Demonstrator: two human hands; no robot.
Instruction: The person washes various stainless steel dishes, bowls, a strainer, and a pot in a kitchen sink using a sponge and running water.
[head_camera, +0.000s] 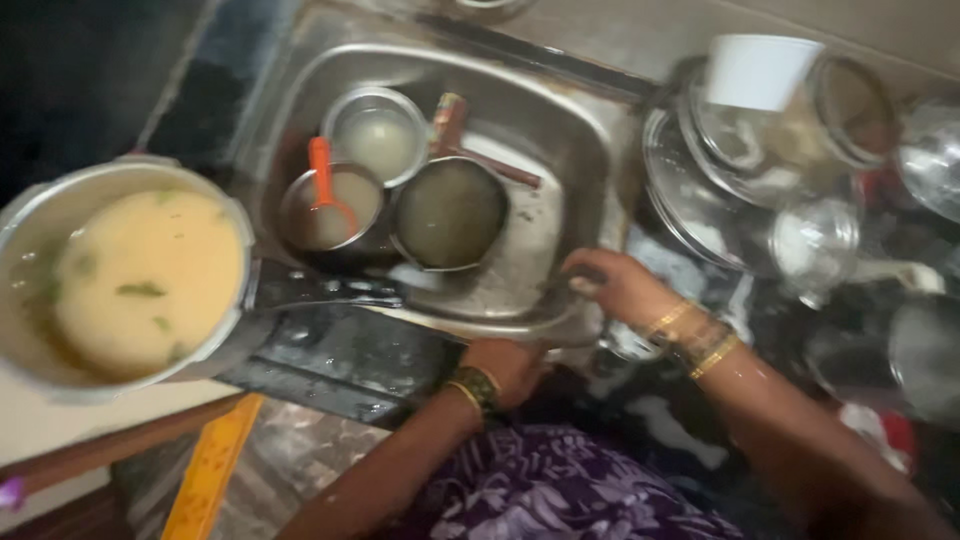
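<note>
My right hand (612, 285) rests on the right front rim of the steel sink (575, 135), fingers curved and spread, with nothing visible in it. My left hand (505, 365) sits against the sink's front edge with its fingers curled out of sight. Both wrists wear gold bangles. In the sink stand a round pan of murky water (450, 212), a steel pot (305, 225) with an orange spoon (322, 178) in it, and a steel bowl of cloudy water (380, 135). A big steel cooker of yellowish liquid (140, 275) stands at the left, its black handle (325, 292) pointing toward the sink.
Washed ware crowds the wet dark counter on the right: a steel plate (665, 190), glass lids (815, 240), a white cup (760, 70) and a jar (855, 100). A yellow strip (210, 470) lies low at the left. My purple patterned garment (560, 490) fills the bottom.
</note>
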